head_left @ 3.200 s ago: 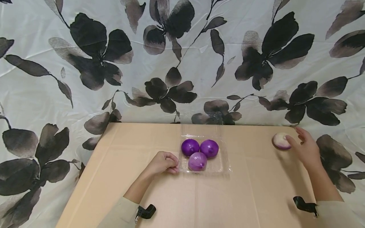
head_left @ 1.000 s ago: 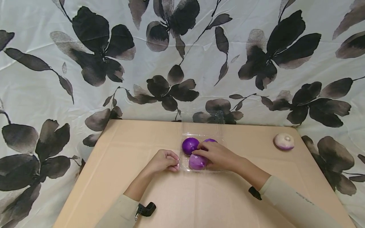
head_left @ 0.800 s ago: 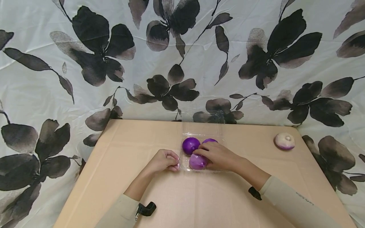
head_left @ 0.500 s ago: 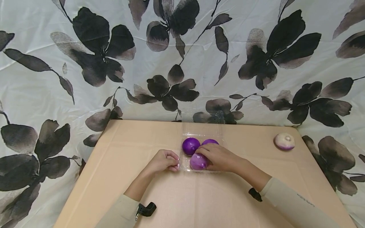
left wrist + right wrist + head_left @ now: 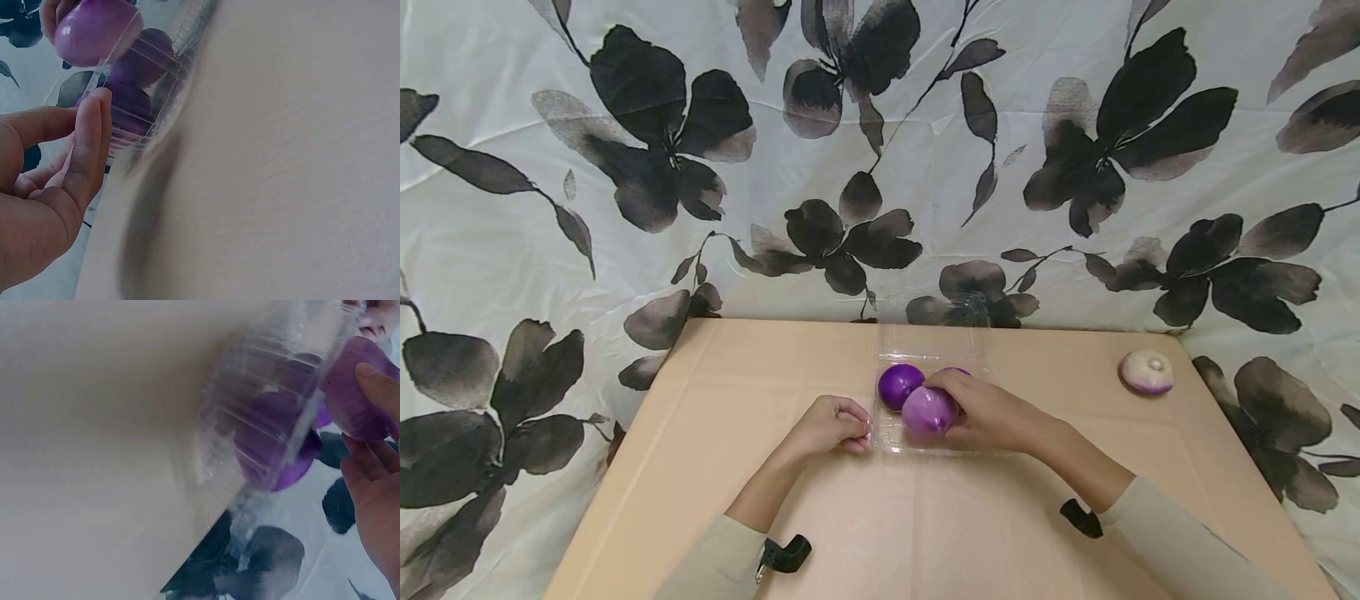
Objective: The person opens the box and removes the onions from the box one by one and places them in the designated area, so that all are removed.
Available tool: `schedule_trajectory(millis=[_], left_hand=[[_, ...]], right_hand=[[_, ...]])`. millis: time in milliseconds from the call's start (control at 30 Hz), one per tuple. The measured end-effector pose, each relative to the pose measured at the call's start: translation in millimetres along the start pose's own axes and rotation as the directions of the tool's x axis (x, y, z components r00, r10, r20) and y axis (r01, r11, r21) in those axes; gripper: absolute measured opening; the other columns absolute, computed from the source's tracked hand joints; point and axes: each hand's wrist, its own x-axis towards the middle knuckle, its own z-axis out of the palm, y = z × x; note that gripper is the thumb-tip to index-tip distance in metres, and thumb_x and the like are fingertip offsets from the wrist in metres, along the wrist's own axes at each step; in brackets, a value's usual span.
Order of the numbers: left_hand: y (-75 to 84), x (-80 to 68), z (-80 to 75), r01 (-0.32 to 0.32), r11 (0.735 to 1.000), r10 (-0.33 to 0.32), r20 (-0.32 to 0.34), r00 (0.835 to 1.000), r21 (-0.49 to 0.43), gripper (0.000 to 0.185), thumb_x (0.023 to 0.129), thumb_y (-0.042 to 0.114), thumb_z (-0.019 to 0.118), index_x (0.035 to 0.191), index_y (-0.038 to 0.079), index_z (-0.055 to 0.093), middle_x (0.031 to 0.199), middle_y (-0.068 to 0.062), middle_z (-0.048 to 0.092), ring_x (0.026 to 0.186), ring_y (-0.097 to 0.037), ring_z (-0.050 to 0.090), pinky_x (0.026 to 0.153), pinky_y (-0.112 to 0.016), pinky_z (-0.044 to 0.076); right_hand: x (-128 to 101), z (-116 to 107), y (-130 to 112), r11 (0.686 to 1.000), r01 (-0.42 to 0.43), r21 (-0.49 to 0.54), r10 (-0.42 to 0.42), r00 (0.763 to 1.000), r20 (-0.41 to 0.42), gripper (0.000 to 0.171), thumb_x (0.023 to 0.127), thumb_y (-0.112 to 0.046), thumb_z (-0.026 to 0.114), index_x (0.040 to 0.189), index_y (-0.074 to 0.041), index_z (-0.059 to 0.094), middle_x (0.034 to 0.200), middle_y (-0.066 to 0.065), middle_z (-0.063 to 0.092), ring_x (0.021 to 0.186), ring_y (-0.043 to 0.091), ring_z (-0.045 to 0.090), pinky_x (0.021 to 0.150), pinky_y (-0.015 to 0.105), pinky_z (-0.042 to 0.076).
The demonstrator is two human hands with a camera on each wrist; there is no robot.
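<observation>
A clear plastic tray (image 5: 973,442) lies in the middle of the tan table, its lid open at the back. In it sit a dark purple onion (image 5: 898,385) and a second one (image 5: 957,371) mostly hidden behind my right hand. My right hand (image 5: 946,402) grips a pale purple onion (image 5: 927,412) just above the tray's front. My left hand (image 5: 859,433) pinches the tray's left rim. In the left wrist view my left fingers (image 5: 90,140) lie on the ribbed tray wall (image 5: 147,94), with the pale onion (image 5: 94,31) above. In the right wrist view my fingers (image 5: 375,381) wrap the pale onion (image 5: 350,400) beside the tray (image 5: 262,406).
A white onion with a purple base (image 5: 1145,371) lies near the table's far right corner. A flower-patterned cloth (image 5: 625,208) hangs behind and around the table (image 5: 737,375). Small black wrist mounts (image 5: 786,554) show on both sleeves.
My right hand left the white onion at the right, came to the tray, closed on the pale purple onion and raised it a little. My left hand stayed on the tray's rim.
</observation>
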Motion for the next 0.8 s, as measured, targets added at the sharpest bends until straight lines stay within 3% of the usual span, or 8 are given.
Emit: schedule_trajectory(millis=[167, 333, 633, 800], left_hand=[[-0.6, 0.6, 1.0, 0.002, 1.0, -0.002, 0.0, 1.0, -0.004, 0.017, 0.092, -0.009, 0.065, 0.107, -0.018, 0.062, 0.077, -0.012, 0.075, 0.065, -0.015, 0.072, 0.069, -0.033, 0.068], [0.2, 0.5, 1.4, 0.004, 1.0, -0.004, -0.003, 1.0, 0.01, 0.018, 0.093, -0.009, 0.064, 0.108, -0.018, 0.061, 0.077, -0.013, 0.075, 0.065, -0.015, 0.072, 0.067, -0.03, 0.068], [1.2, -0.5, 2.1, 0.0, 1.0, 0.0, 0.004, 1.0, 0.01, 0.016, 0.093, -0.009, 0.064, 0.107, -0.017, 0.062, 0.077, -0.012, 0.074, 0.065, -0.015, 0.072, 0.068, -0.031, 0.068], [0.8, -0.5, 1.3, -0.001, 1.0, 0.001, 0.003, 1.0, 0.005, 0.015, 0.093, -0.009, 0.064, 0.106, -0.016, 0.062, 0.076, -0.01, 0.074, 0.065, -0.015, 0.072, 0.067, -0.03, 0.068]], right_hand=[[-13, -16, 2, 1.0, 0.001, -0.023, -0.002, 0.999, -0.054, 0.077, 0.078, -0.015, 0.091, 0.144, -0.013, 0.052, 0.144, 0.007, 0.056, 0.134, 0.028, 0.057, 0.109, 0.048, 0.056], [-26, -30, 13, 0.999, 0.002, -0.033, -0.007, 0.989, -0.146, 0.08, 0.077, -0.012, 0.092, 0.145, -0.013, 0.051, 0.145, 0.007, 0.055, 0.135, 0.029, 0.056, 0.111, 0.05, 0.054], [-50, -48, 37, 0.998, -0.051, 0.028, 0.058, 0.94, -0.336, 0.081, 0.075, -0.006, 0.092, 0.144, -0.004, 0.05, 0.139, 0.012, 0.056, 0.123, 0.027, 0.06, 0.1, 0.046, 0.06], [-59, -52, 50, 0.994, -0.105, 0.022, 0.106, 0.922, -0.373, 0.082, 0.076, -0.006, 0.092, 0.145, 0.0, 0.048, 0.136, 0.018, 0.057, 0.121, 0.034, 0.061, 0.097, 0.05, 0.059]])
